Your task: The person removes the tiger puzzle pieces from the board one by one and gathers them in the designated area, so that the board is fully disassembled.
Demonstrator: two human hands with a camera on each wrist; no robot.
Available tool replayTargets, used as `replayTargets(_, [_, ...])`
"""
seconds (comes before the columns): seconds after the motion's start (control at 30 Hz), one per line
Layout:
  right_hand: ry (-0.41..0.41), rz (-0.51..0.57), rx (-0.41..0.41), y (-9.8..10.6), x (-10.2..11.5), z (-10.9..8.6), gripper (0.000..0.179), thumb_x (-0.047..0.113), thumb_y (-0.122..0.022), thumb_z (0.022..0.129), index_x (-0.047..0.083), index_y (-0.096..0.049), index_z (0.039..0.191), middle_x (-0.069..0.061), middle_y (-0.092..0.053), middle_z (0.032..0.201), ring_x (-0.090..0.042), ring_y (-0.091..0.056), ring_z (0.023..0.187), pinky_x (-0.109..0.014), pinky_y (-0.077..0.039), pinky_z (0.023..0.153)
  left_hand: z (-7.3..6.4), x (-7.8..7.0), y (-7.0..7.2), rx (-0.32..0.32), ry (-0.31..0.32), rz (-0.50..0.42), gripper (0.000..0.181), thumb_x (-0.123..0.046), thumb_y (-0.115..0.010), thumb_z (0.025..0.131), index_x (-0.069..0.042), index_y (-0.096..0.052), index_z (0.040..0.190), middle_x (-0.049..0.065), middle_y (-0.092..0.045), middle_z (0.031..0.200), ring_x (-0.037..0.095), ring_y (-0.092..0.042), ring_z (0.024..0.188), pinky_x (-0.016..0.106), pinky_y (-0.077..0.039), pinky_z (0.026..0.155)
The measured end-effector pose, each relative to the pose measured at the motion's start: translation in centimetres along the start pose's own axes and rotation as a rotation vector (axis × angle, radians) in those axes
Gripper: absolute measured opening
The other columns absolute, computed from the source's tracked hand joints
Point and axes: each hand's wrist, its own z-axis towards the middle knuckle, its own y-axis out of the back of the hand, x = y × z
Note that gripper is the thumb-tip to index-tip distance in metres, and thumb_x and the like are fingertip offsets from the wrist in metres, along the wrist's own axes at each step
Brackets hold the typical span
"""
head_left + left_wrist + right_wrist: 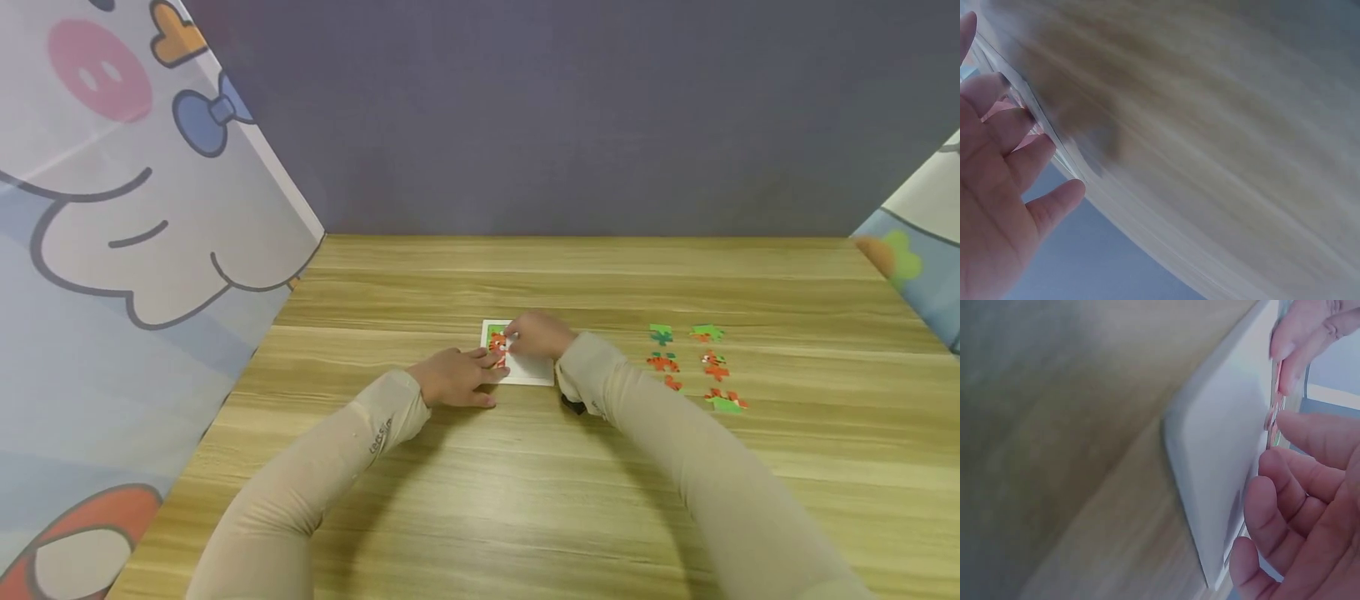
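A white puzzle tray (531, 372) lies in the middle of the table in the head view. Orange and green jigsaw pieces showing a tiger (497, 342) fill its left side, while its right part is bare white. My left hand (456, 377) rests with spread fingers on the tray's left edge and the pieces there. From the right, my right hand (542, 334) reaches over the tray's upper part. In the right wrist view its thumb and forefinger pinch a small puzzle piece (1270, 419) at the filled part, and the other fingers curl. The hand partly hides that piece.
Several loose puzzle pieces (716, 367) lie spread on the wooden table (480, 500) to the right, beyond the right forearm. A dark grey panel (570, 117) rises along the far edge. A cartoon-printed wall (187, 217) borders the left side.
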Motion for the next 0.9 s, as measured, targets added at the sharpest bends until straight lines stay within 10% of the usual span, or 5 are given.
replayTargets(0.67, [-0.122,0.348,-0.142,-0.69,0.41,0.61,0.023,0.006,-0.064,0.09,-0.007,-0.075,0.105,-0.021,-0.074,0.118,-0.028,-0.065,0.104,-0.04,-0.052,0.098,0.09,0.18,0.25,0.034,0.01,-0.049,0.06,-0.04,-0.052,0.106,-0.016,-0.036,0.159,0.01,-0.022,0.169,0.032,-0.022,0.158,0.059,-0.03,0.122])
replayTargets(0.9, [-0.191,0.412,-0.195,-0.77,0.72,0.72,0.016,0.009,-0.069,0.091,-0.003,-0.075,0.099,-0.011,-0.075,0.093,-0.012,-0.057,0.074,-0.021,-0.045,0.07,-0.01,0.16,0.27,0.051,0.029,-0.063,0.061,-0.04,-0.053,0.106,-0.02,-0.034,0.16,0.008,-0.02,0.169,0.029,-0.019,0.158,0.058,-0.028,0.124])
